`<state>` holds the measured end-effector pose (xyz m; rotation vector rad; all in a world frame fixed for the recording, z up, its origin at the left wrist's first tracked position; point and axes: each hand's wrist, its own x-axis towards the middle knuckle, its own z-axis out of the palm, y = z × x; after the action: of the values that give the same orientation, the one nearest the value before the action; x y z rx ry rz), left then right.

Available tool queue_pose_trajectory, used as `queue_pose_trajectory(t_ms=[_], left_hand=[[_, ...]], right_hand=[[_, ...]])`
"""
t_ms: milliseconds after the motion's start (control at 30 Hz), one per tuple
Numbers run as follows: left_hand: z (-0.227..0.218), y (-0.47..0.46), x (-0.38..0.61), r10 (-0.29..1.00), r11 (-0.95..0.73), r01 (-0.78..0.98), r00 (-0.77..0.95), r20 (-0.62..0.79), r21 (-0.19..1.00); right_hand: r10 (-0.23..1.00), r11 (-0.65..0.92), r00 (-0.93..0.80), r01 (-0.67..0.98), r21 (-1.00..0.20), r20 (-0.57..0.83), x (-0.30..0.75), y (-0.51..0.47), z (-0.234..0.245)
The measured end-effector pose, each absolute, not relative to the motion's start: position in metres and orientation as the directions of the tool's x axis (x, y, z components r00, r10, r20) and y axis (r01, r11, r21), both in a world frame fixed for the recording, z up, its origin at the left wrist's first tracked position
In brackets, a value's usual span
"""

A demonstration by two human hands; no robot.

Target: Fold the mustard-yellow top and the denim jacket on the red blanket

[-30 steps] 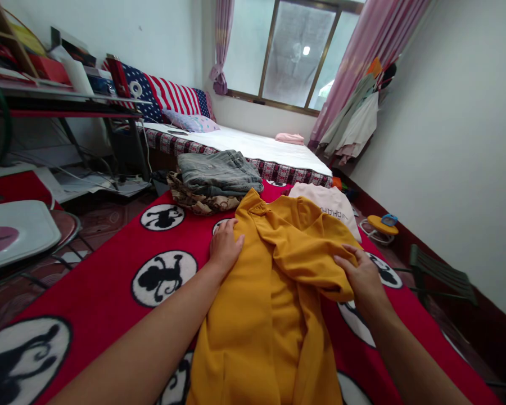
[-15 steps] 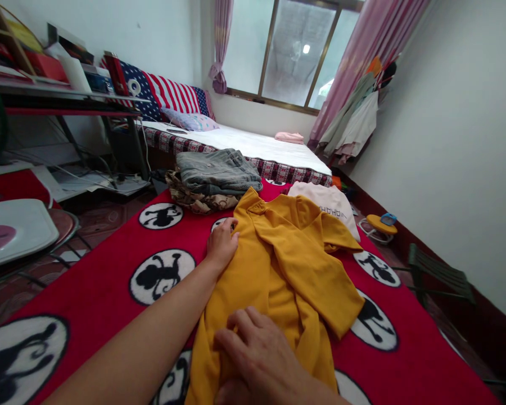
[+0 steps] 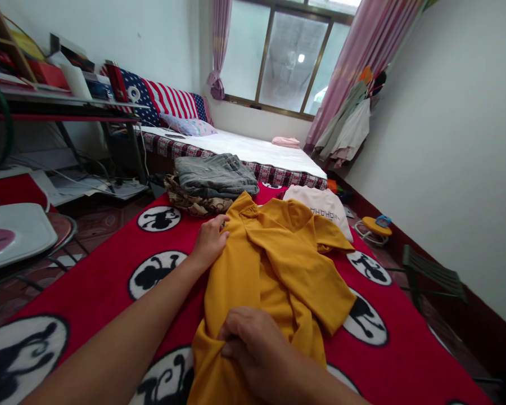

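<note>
A mustard-yellow long-sleeved top [image 3: 274, 264] lies spread on the red blanket [image 3: 101, 270], one sleeve folded across its front. My left hand [image 3: 211, 239] is at the top's left edge near the shoulder, fingers closed on the cloth there. Lower down, my right hand [image 3: 255, 349] pinches the fabric between thumb and fingers, drawing creases into it. The palm side of the right hand is hidden.
Folded grey jeans [image 3: 217, 175] rest on patterned brown cloth [image 3: 194, 199] beyond the top. A pale pink shirt with lettering [image 3: 320, 205] lies at the far right. A white-seated chair [image 3: 21, 230] stands left, a dark green folding stool [image 3: 434, 273] right.
My right hand has gone from hovering with bent fingers over the top to pinching its cloth. The left hand stays at the edge, while the view has shifted slightly.
</note>
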<state>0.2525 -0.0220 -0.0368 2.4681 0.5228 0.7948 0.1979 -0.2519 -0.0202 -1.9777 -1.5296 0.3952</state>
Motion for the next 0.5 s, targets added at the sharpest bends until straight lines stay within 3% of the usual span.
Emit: queue_pose_trajectory(t_ms=[167, 233, 300, 400, 500], left_hand=[[-0.021, -0.014, 0.230, 0.414, -0.881, 0.358, 0.900, 0.138, 0.310], [-0.016, -0.015, 0.233, 0.396, -0.909, 0.362, 0.905, 0.157, 0.206], [-0.013, -0.019, 0.245, 0.321, -0.942, 0.276, 0.907, 0.271, 0.191], [-0.015, -0.024, 0.272, 0.126, -0.963, 0.024, 0.922, 0.367, 0.269], [-0.028, -0.019, 0.297, 0.071, -0.960, -0.006, 0.962, 0.264, 0.280]], right_hand=[[0.986, -0.087, 0.163, 0.701, -0.708, 0.040, 0.192, -0.262, -0.018], [0.971, -0.145, 0.239, 0.647, -0.748, 0.019, 0.204, -0.265, -0.010], [0.902, -0.206, 0.417, 0.645, -0.736, 0.112, 0.230, -0.271, 0.002], [0.668, -0.391, 0.636, 0.741, -0.545, 0.386, 0.290, -0.286, 0.009], [0.467, -0.693, 0.778, 0.617, -0.372, 0.419, 0.342, -0.308, -0.006]])
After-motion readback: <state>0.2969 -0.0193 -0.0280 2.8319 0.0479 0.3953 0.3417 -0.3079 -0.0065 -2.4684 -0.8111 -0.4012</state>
